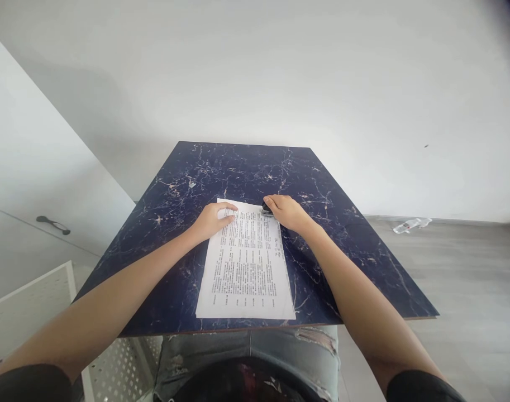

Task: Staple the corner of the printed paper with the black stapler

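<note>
A stack of printed paper sheets point(246, 268) lies on the dark blue marble-patterned table in front of me. My left hand point(215, 220) rests on its far left edge, with thumb and fingers apart and nothing between them. At the far right corner, my right hand point(287, 212) is wrapped round a small black stapler point(266, 209), whose front end sits over the paper's edge. Most of the stapler is hidden under my fingers. A few handwritten marks show near the right edge of the top sheet.
The table point(246, 167) reaches back to a white wall. A small white scrap point(192, 184) lies on its far left part. To the left is a white cabinet with a dark handle point(53, 225) and a white perforated basket point(116, 368). Clear plastic packaging point(410, 225) lies on the floor at right.
</note>
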Demonstrator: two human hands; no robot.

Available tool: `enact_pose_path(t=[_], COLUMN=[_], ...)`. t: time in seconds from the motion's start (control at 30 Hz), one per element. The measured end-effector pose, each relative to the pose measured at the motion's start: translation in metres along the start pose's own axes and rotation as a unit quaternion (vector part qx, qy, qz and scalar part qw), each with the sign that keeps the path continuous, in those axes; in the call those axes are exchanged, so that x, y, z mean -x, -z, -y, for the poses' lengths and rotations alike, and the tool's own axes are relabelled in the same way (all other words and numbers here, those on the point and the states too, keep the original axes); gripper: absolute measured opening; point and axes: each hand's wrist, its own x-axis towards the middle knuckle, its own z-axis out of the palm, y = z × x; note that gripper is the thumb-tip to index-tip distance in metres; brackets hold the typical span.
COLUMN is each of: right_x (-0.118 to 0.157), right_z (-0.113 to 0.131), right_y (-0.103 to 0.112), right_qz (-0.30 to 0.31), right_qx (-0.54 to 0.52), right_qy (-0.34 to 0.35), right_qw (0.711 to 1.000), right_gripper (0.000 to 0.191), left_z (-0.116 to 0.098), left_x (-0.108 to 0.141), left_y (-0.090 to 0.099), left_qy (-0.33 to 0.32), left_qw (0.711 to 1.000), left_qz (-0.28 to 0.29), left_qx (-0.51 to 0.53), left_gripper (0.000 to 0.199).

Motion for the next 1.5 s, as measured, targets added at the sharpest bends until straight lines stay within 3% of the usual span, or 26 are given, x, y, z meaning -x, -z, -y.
enact_pose_path(t=[0.47, 0.9, 1.0, 1.17, 1.3, 1.5], right_x=[0.003, 0.008, 0.007, 0.007, 0.009, 0.010], right_z=[0.017, 0.028, 0.025, -0.003, -0.020, -0.036], right_y=[-0.006, -0.030, -0.024, 0.007, 0.019, 0.026], right_qz=[0.012, -0.006, -0.001, 0.052, 0.087, 0.056], right_qx=[0.150, 0.321, 0.297, 0.115, 0.124, 0.153], right_qy=[-0.008, 0.027, 0.032, 0.084, 0.065, 0.012], right_qw=[0.989, 0.946, 0.954, 0.988, 0.986, 0.987], right_gripper=[0.047, 0.053, 0.053, 0.031, 0.031, 0.029], left_z=[-0.001, 0.001, 0.002, -0.004, -0.007, -0.007], left_x=[0.000, 0.000, 0.000, 0.002, 0.003, 0.003], left_y=[0.000, -0.003, -0.003, -0.001, 0.001, 0.002], left_qy=[0.003, -0.012, -0.015, -0.005, 0.005, 0.004], left_qw=[1.000, 1.000, 1.000, 1.000, 1.000, 1.000], left_qz=[0.002, -0.007, -0.008, -0.002, 0.004, 0.004], left_qx=[-0.001, -0.009, -0.006, -0.005, -0.004, -0.007], left_gripper=[0.022, 0.022, 0.022, 0.022, 0.022, 0.022])
